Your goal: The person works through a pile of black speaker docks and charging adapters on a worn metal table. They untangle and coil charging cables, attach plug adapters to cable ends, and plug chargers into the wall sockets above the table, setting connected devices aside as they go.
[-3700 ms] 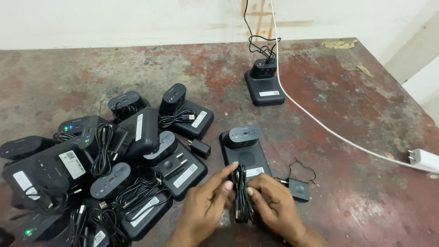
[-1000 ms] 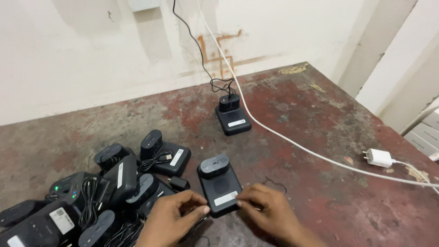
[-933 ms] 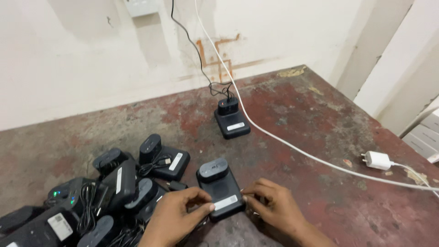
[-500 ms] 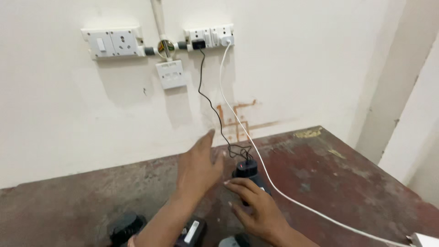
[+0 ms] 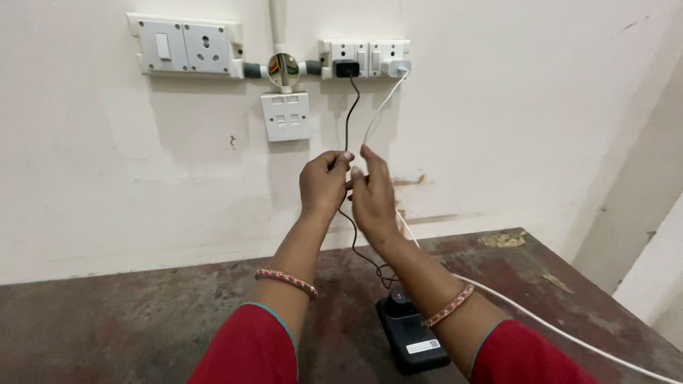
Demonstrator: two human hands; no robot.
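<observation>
Both of my hands are raised in front of the wall. My left hand (image 5: 324, 183) has its fingers curled, with the fingertips pinched on a thin black cable (image 5: 349, 114). That cable hangs from a black plug (image 5: 346, 69) in the wall socket strip (image 5: 364, 55). My right hand (image 5: 373, 193) is just right of the cable, fingers up and loose, holding nothing. Below my hands the cable runs down to a black charger dock (image 5: 413, 343) on the table, which has a small red light.
A white adapter (image 5: 400, 69) sits beside the black plug. Its white cable (image 5: 380, 108) drops behind my right hand and trails right across the worn brown table (image 5: 107, 327). On the wall are a switch-and-socket board (image 5: 185, 46) and a small white plate (image 5: 286, 116).
My view has tilted up from the pile of chargers to the wall. Both hands left the dock on the table and rose to the black cable under the sockets.
</observation>
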